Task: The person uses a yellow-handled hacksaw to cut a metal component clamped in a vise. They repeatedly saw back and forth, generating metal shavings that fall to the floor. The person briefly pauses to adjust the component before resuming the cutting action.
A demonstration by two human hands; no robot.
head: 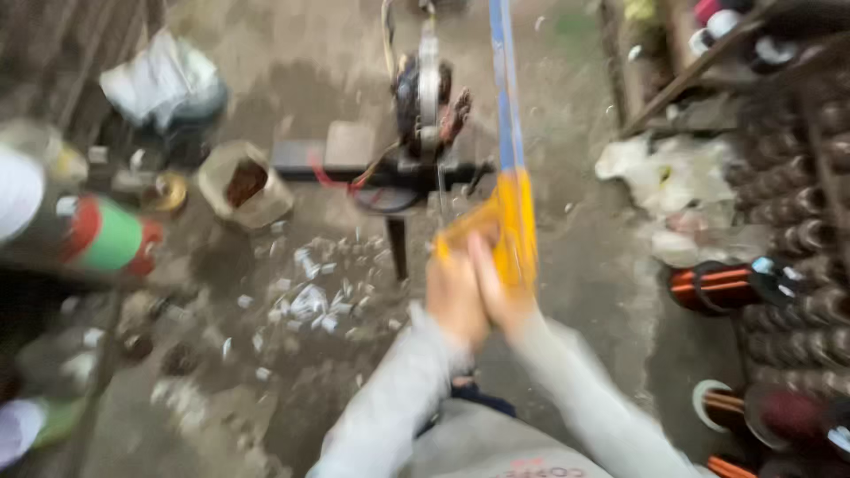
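The frame is blurred by motion. My left hand and my right hand are pressed together in front of me, both closed on a yellow strip of tape or film. The strip turns blue higher up and runs to the top edge. Just beyond my hands stands a small dark winding machine on a black stand, with a wheel and a wound coil. Grey sleeves cover both my arms.
Copper wire spools lie at the right beside a rack of dark spools. A red-and-green canister and a cardboard box sit at the left. White scraps litter the dirty floor. Crumpled white bags lie right.
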